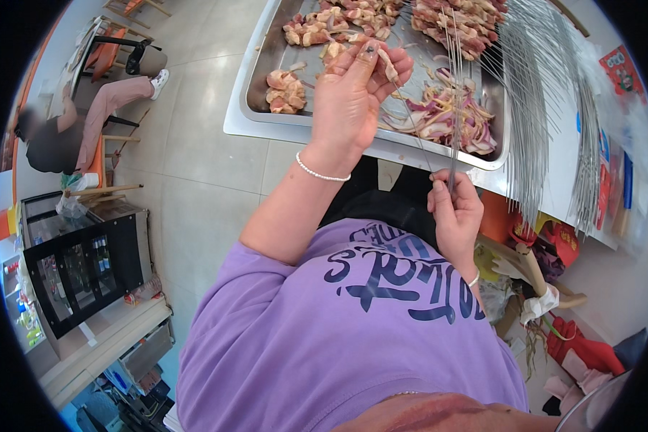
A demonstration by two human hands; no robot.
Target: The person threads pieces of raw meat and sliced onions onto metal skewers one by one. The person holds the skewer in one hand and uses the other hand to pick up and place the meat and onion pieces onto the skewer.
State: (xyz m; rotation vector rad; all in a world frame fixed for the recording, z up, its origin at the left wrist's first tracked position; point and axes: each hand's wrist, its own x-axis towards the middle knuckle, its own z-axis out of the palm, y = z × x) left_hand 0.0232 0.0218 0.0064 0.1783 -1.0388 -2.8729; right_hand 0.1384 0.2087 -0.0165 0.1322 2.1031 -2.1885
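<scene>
My left hand (359, 89), palm up over the metal tray (370, 123), pinches a strip of raw meat (387, 66) between thumb and fingers. A thin metal skewer runs from that meat down to my right hand (454, 208). My right hand grips this skewer and several bare metal skewers (456, 108) near their lower ends, in front of the tray's near edge. Sliced red onion (464, 121) lies in the tray's near right corner. A small pile of raw meat (285, 92) sits at the near left, and threaded meat (456, 24) is stacked at the far right.
Many loose metal skewers (524, 119) lie right of the tray, partly over the table edge. A wooden chair (530, 267) stands below them, beside red bags. A seated person (59, 129) is far left, above a glass-fronted drinks cabinet (78, 278).
</scene>
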